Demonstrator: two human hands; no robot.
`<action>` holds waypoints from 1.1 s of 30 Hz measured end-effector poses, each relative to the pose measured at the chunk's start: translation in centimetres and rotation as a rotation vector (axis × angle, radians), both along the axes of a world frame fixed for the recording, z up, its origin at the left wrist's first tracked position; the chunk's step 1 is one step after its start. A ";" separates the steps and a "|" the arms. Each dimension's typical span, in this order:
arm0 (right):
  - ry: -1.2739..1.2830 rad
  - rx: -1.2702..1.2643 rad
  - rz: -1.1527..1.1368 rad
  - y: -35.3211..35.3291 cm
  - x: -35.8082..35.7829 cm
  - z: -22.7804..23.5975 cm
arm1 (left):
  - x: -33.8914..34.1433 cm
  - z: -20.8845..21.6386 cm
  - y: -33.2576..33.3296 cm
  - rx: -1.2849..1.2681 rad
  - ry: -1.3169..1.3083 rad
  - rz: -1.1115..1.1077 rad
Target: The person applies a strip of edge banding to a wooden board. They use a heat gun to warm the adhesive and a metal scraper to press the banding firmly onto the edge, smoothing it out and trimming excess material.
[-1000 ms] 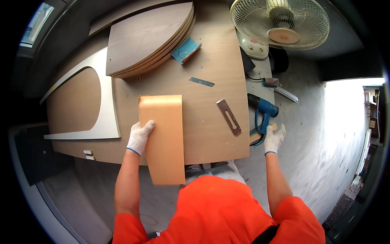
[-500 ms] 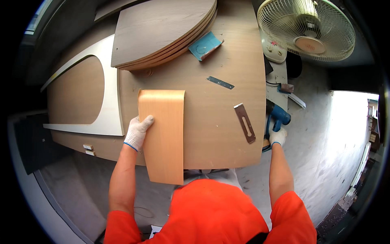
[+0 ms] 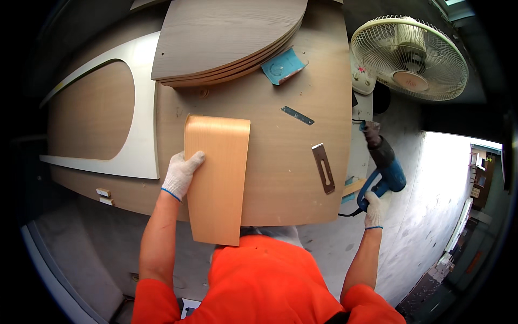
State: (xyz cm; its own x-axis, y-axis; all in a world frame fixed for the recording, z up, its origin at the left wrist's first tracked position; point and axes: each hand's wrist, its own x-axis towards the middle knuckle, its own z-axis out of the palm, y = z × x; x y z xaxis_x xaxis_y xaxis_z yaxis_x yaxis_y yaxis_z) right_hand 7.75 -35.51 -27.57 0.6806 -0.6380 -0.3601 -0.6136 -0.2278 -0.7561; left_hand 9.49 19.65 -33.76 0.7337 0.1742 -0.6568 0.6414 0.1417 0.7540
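Note:
My left hand (image 3: 181, 173), in a white knit glove, grips the left edge of a light orange wood-grain board (image 3: 218, 183), thumb on its top face. The board's far end is rounded over and its near end juts past the table edge towards me. Off the table's right side, my gloved right hand (image 3: 376, 208) is closed round the handle of a blue heat gun (image 3: 393, 175). Its dark nozzle points away from me, and a black cord trails from it. On the table lie a dark slotted plane iron (image 3: 324, 168) and a thin metal strip (image 3: 297, 115).
Curved brown panels (image 3: 226, 38) are stacked at the table's (image 3: 280, 189) far side, beside a folded blue sheet (image 3: 283, 67). A white frame with an oval opening (image 3: 145, 108) lies left. A fan (image 3: 410, 59) stands far right, near a lower side surface (image 3: 362, 146).
My right hand has lifted the heat gun from beside the table and swung it up, its nozzle now pointing away from me. The left hand stays on the board.

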 end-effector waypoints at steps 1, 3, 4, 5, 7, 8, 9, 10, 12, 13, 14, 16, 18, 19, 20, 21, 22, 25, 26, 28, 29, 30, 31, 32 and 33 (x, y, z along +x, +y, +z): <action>-0.006 -0.050 0.047 0.7 0.7 0.1 | 0.2 0.0 0.0 -0.013 -0.003 -0.013; -0.138 -0.192 0.164 2.4 2.1 -0.9 | 0.3 0.2 -0.3 -0.003 0.004 -0.008; -0.199 -0.252 0.215 4.6 3.3 -0.6 | 0.2 0.3 -0.2 0.008 0.008 -0.001; -0.146 -0.230 0.235 7.0 4.5 0.5 | 0.2 0.3 0.0 0.021 0.012 -0.001; -0.155 -0.261 0.321 7.6 5.3 -0.4 | 0.4 0.2 0.1 0.032 0.020 -0.013; -0.162 -0.251 0.334 8.0 5.7 -0.5 | 0.7 0.1 0.3 0.008 0.011 0.004; -0.167 -0.238 0.352 9.1 6.6 -0.5 | 0.8 -0.1 0.6 -0.012 0.005 0.026; -0.175 -0.228 0.365 10.1 7.5 -0.3 | 0.9 -0.2 0.7 -0.035 -0.003 0.044; -0.088 -0.247 0.383 11.1 8.7 -0.2 | 1.0 -0.3 0.6 -0.044 -0.006 0.065; -0.039 -0.217 0.382 11.1 9.2 -0.6 | 1.0 -0.3 0.6 -0.048 -0.007 0.076; 0.010 -0.187 0.380 11.2 9.6 -0.8 | 1.0 -0.5 0.6 -0.044 -0.002 0.060; -0.011 -0.155 0.388 11.9 10.4 -1.4 | 0.9 -0.6 0.7 -0.034 0.011 0.028; -0.089 -0.115 0.429 11.9 10.8 -3.2 | 1.0 -0.2 0.4 -0.046 0.006 0.057; -0.034 -0.126 0.455 12.0 11.0 -3.2 | 1.1 -0.1 0.2 -0.050 0.004 0.072; -0.017 -0.143 0.486 12.0 11.4 -3.0 | 1.2 -0.2 0.1 -0.046 -0.003 0.071; -0.002 -0.156 0.520 11.9 11.7 -2.9 | 1.2 -0.3 0.1 -0.038 -0.011 0.073; 0.013 -0.169 0.554 11.9 11.9 -2.9 | 1.2 -0.4 0.2 -0.031 -0.019 0.073; 0.000 -0.149 0.528 11.7 12.2 -4.1 | 1.2 -0.3 0.4 -0.012 -0.001 0.063; 0.026 -0.155 0.534 11.5 12.2 -4.3 | 1.2 -0.3 0.3 -0.010 0.003 0.067; 0.071 -0.165 0.553 11.7 12.5 -3.9 | 1.1 -0.3 0.1 -0.004 0.006 0.080; 0.047 -0.186 0.570 11.5 12.5 -4.1 | 1.1 -0.4 0.1 -0.003 0.005 0.078; 0.021 -0.206 0.587 11.5 12.5 -4.3 | 1.2 -0.5 0.2 0.000 0.003 0.076; -0.006 -0.226 0.604 11.4 12.5 -4.5 | 1.2 -0.6 0.3 0.002 0.000 0.074; 0.011 -0.223 0.598 11.4 12.6 -4.5 | 1.3 -0.6 0.5 0.014 0.000 0.065; 0.030 -0.221 0.594 11.8 12.7 -3.8 | 1.2 -0.6 0.5 0.024 0.002 0.059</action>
State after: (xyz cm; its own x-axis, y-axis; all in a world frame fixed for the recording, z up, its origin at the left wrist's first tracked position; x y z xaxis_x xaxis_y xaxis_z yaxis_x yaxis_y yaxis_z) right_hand 20.45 -23.69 -31.41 0.9330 -0.2161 -0.2878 -0.3550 -0.6843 -0.6369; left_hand 10.74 20.18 -34.36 0.7203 0.2325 -0.6536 0.6341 0.1612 0.7562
